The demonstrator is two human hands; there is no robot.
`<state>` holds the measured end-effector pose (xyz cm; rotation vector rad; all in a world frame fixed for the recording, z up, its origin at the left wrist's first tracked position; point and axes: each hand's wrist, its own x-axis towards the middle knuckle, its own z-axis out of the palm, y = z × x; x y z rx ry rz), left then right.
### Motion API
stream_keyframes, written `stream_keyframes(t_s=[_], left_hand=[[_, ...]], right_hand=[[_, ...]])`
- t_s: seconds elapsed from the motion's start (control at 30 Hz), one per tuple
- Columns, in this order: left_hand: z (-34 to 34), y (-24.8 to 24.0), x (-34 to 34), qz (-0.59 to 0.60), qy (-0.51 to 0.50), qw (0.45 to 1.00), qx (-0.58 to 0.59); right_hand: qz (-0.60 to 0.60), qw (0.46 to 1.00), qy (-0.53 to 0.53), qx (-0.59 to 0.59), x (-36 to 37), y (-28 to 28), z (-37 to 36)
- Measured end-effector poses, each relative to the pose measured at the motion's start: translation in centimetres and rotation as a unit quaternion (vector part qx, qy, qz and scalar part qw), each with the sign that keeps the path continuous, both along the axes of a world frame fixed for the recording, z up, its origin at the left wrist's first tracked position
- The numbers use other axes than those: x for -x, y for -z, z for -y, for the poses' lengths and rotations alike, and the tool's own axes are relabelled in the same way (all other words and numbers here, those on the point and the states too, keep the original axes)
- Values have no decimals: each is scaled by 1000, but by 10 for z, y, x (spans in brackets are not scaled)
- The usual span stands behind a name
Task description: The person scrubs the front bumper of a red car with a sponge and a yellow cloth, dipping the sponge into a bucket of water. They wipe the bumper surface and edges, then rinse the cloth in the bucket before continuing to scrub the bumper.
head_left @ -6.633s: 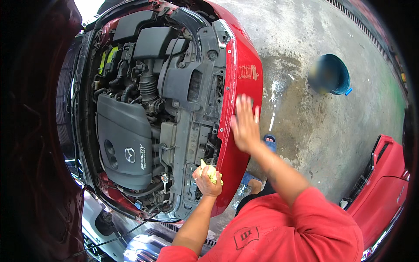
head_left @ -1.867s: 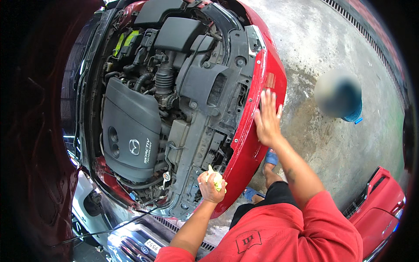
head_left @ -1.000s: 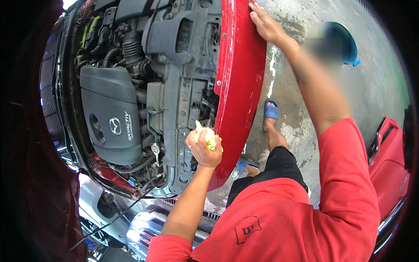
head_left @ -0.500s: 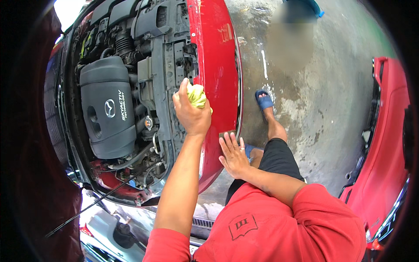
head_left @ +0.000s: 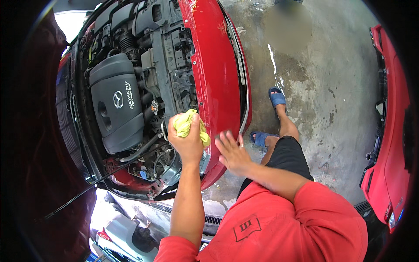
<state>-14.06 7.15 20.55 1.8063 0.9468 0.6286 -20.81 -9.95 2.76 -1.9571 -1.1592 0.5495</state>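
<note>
My left hand [head_left: 187,142] is closed round a crumpled yellow-green cloth [head_left: 185,123], above the front edge of the open engine bay next to the red bumper [head_left: 216,65]. My right hand [head_left: 235,153] lies flat with its fingers stretched out at the bumper's near end. A small dark patch shows at its fingertips; whether this is a separate flat piece under them I cannot tell. The palm and the underside of the fingers are hidden.
The engine [head_left: 118,105] with its black cover lies exposed on the left, and a thin prop rod [head_left: 72,205] crosses below it. Another red car part [head_left: 395,131] stands at the right. Wet concrete floor [head_left: 331,96] lies between. A silver vehicle [head_left: 126,231] is at lower left.
My left hand has moved nearer to me along the car's front edge with the cloth. The right hand stays near the bumper's end. The view has shifted, and both sandals show more fully.
</note>
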Motion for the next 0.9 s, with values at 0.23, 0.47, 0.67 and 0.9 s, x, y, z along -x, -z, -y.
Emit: stream_keyframes(t_s=[0.23, 0.47, 0.67, 0.9], left_hand=[[6, -36, -17, 93, 26, 995, 10], [0, -36, -4, 103, 28, 994, 18], [2, -42, -58, 138, 78, 987, 15], [-21, -69, -66, 169, 53, 983, 44]], right_hand=[[161, 971, 174, 8, -163, -32, -100], [47, 994, 70, 65, -3, -22, -25], [122, 946, 297, 49, -166, -23, -117], [15, 991, 118, 63, -10, -33, -54]])
